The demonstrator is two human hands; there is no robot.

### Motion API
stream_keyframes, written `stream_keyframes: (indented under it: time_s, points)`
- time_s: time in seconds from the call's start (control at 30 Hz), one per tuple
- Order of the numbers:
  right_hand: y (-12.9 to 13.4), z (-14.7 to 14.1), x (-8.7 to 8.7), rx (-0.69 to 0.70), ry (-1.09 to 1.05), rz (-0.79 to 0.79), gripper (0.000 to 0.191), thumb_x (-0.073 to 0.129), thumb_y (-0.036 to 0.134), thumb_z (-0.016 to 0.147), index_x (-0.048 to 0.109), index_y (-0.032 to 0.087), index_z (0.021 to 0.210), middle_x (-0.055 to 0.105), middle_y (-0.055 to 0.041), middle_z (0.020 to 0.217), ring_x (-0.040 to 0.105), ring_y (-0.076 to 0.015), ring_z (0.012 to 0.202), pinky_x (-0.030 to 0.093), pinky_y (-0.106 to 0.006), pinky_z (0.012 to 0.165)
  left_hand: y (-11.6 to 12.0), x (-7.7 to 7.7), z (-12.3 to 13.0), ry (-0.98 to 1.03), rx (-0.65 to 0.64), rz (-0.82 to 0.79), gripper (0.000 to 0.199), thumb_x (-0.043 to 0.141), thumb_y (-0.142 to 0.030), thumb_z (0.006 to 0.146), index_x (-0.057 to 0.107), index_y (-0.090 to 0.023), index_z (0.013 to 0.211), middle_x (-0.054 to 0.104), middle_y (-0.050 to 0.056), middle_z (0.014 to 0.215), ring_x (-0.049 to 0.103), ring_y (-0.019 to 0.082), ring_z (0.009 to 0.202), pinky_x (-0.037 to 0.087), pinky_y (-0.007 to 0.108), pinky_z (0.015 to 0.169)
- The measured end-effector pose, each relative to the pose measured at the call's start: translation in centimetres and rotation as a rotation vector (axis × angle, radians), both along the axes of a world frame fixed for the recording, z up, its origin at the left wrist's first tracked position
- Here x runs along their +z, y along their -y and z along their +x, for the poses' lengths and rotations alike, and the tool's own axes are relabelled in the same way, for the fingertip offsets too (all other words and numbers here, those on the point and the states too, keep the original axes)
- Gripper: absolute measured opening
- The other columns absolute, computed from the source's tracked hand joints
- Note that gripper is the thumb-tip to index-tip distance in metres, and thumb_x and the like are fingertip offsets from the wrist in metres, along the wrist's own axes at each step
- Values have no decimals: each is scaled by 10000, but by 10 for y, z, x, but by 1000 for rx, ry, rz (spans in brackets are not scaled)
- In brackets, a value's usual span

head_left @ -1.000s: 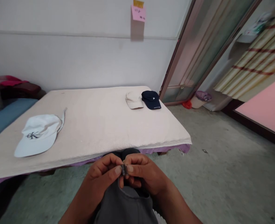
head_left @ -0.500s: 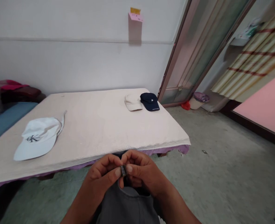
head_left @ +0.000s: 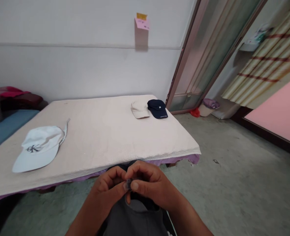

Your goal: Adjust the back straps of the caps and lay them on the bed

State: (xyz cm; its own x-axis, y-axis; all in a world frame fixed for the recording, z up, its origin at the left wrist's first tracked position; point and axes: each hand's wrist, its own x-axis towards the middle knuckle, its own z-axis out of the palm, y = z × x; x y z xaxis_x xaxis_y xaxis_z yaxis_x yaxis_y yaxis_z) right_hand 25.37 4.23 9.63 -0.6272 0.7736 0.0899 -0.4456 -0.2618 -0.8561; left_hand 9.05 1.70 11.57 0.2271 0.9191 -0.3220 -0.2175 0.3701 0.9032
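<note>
A dark grey cap [head_left: 135, 223] rests at the bottom middle, close to my body, with its rear opening facing up. At that opening is a small dark metal buckle [head_left: 128, 184], partly covered by fingers. My left hand [head_left: 109, 188] pinches the buckle from the left between thumb and fingers. From the other side, my right hand [head_left: 151, 183] pinches it too, its thumb against the right edge. The strap around the buckle is mostly hidden by my fingers.
A bed [head_left: 98, 131] with a pale cover spans the front. On it lie a white cap [head_left: 40, 147] at left, and a beige cap [head_left: 140, 109] touching a navy cap [head_left: 157, 108] at the far right. A bin [head_left: 208, 106] stands on the floor by the door.
The view has tilted up slightly, so the bed and caps sit a little lower. My fingers have shifted a little on the buckle, and my right thumb covers more of it.
</note>
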Motion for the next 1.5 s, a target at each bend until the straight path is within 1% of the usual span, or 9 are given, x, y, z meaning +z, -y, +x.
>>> stream_keyframes:
  time_s: [0.13, 0.27, 0.37, 0.67, 0.9, 1.1, 1.27, 1.43, 1.5]
  points:
    - [0, 1, 4, -28, 46, 56, 137, 673, 239, 819, 590, 162, 896, 630, -7, 703, 633, -137, 665, 455, -274, 638, -2, -4, 1, 2, 2, -3, 191, 761, -310, 693, 621, -180, 687, 618, -34, 523, 513, 85, 522, 363, 192, 549]
    - [0, 3, 5, -66, 61, 77, 82, 646, 207, 832, 589, 157, 864, 634, -13, 697, 629, -137, 666, 440, -269, 638, -3, -2, 2, 16, 35, -34, 206, 765, -311, 672, 613, -173, 676, 625, -29, 505, 510, 83, 513, 356, 192, 552]
    - [-3, 3, 4, -71, 13, 48, 86, 658, 205, 811, 589, 157, 828, 615, -5, 694, 627, -142, 644, 436, -275, 629, -2, 1, 2, 52, 46, -84, 200, 772, -290, 642, 613, -175, 683, 643, -23, 518, 519, 91, 517, 356, 199, 552]
    - [-8, 4, 1, -87, -17, -81, 121, 709, 209, 724, 601, 157, 743, 563, -9, 785, 537, -103, 619, 400, -238, 594, -1, -2, 0, 118, 30, -96, 184, 775, -257, 613, 616, -190, 677, 663, -10, 538, 532, 112, 544, 365, 213, 561]
    - [-9, -1, 14, -187, 16, 24, 113, 719, 213, 713, 616, 168, 702, 596, -28, 806, 537, -124, 690, 429, -241, 618, -2, 6, 1, 103, 74, -132, 222, 796, -244, 596, 589, -179, 643, 622, -30, 527, 504, 93, 516, 352, 199, 527]
    - [-10, -1, 14, -167, -63, 31, 88, 689, 194, 755, 606, 168, 766, 625, -25, 772, 559, -128, 681, 437, -262, 645, -1, 11, -3, 142, 77, -144, 183, 782, -253, 632, 619, -178, 666, 617, -26, 522, 504, 88, 525, 359, 187, 528]
    - [-9, -2, 16, -210, 66, 23, 132, 732, 195, 714, 611, 168, 762, 580, 18, 674, 494, -97, 591, 382, -229, 558, 2, 9, -4, 129, 95, -155, 194, 787, -272, 641, 622, -182, 688, 609, -28, 527, 492, 85, 524, 342, 179, 507]
    - [-10, 3, 26, -133, 165, 50, 118, 715, 198, 722, 610, 158, 761, 584, 16, 647, 516, -98, 595, 390, -231, 559, 2, 7, -5, 120, 76, -117, 183, 772, -265, 661, 613, -178, 681, 597, -31, 540, 460, 72, 516, 322, 167, 493]
    - [-11, 6, 28, -139, 192, 81, 98, 703, 182, 728, 616, 152, 762, 570, 22, 640, 495, -86, 576, 371, -218, 535, 2, 6, -4, 122, 66, -113, 187, 769, -267, 667, 608, -173, 683, 591, -33, 546, 465, 72, 523, 321, 164, 496]
